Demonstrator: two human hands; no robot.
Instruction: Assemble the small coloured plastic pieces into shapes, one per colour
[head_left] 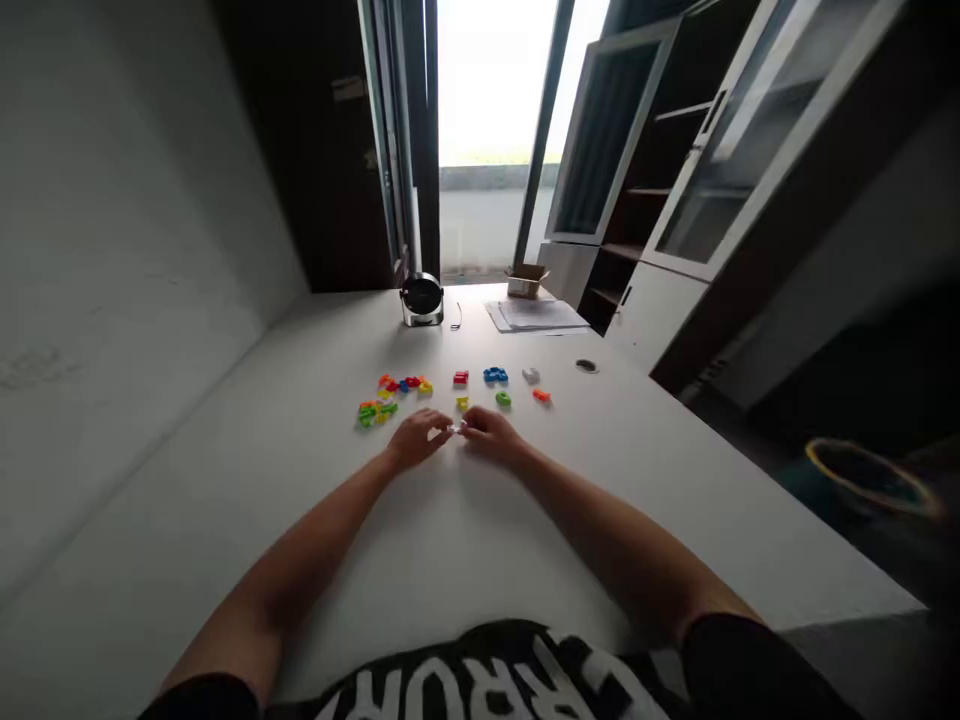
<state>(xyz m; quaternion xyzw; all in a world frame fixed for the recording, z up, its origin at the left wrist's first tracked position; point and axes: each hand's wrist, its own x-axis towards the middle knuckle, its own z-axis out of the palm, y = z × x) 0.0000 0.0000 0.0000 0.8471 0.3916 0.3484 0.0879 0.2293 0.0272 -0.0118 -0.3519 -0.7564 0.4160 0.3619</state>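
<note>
Between my fingertips is a small white plastic piece [456, 428], low over the table; its exact shape is too small to tell. My left hand [420, 437] pinches its left side with thumb and forefinger. From the right, my right hand [489, 434] closes its fingers on the same piece. Just beyond lie a yellow piece [462, 403], a green piece [503, 399] and an orange piece [541, 397]. Behind these sit a red piece [460, 378], a blue piece [495, 375] and another white piece [531, 376]. Mixed coloured pieces [377, 412] are heaped left of my left hand.
The white table [600, 480] meets a wall on the left. Toward its far end stand a round black device on a stand [422, 300], papers [540, 315] and an open cardboard box [526, 281]. A cable hole [587, 366] is at the right. Cabinets [675, 220] stand beyond.
</note>
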